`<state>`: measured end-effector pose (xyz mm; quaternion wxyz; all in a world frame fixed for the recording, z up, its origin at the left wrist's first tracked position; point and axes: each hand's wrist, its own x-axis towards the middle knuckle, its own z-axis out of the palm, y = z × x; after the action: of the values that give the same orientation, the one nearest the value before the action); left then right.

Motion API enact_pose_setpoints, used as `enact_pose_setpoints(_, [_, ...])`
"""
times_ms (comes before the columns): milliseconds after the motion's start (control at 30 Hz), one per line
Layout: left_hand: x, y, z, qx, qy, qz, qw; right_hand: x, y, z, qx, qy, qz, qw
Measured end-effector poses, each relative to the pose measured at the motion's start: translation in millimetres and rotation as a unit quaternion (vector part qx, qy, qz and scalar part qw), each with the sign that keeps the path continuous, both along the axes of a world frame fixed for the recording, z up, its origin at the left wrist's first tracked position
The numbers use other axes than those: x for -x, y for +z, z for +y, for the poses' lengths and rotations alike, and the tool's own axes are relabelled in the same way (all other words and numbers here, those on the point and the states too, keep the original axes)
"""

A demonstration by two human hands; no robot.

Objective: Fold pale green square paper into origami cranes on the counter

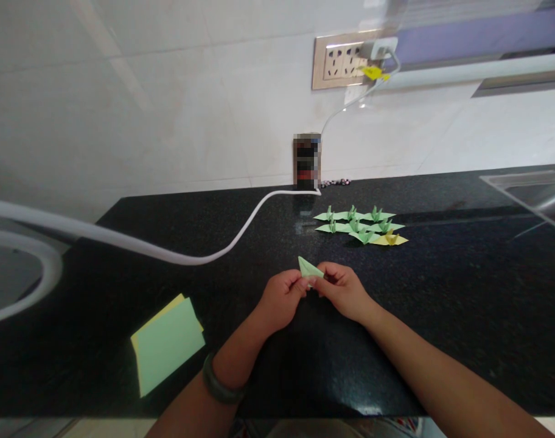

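Head view: the folded green paper [310, 268] is between the fingertips of both hands, just above or on the counter [460, 304]; which, I cannot tell. Its sharp tip points away from the body and leftward, the long axis slanting down toward the right fingers. Neither hand is nearer: the left hand [283, 299] pinches the lower edge, the right hand [344, 291] its right end. Cranes [366, 236] lie beyond the right hand; loose sheets [172, 347] lie left of the left forearm.
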<state>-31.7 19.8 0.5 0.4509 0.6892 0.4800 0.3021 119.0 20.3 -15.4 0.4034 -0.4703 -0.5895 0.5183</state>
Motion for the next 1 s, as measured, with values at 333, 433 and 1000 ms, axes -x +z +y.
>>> enact_pose_setpoints(333, [4,-0.8,0,-0.026,0.01,0.028,0.999,0,2.4,-2,0.009,0.022,0.02,1.0])
enact_pose_setpoints(433, [2,-5.4,1,-0.006,0.031,-0.008,0.999,-3,0.4,0,0.006,0.01,0.002,1.0])
enact_pose_setpoints(1000, [-1,-15.3,-1,0.073,-0.01,-0.047,0.996,-8,-3.4,8,-0.008,-0.022,0.028,0.999])
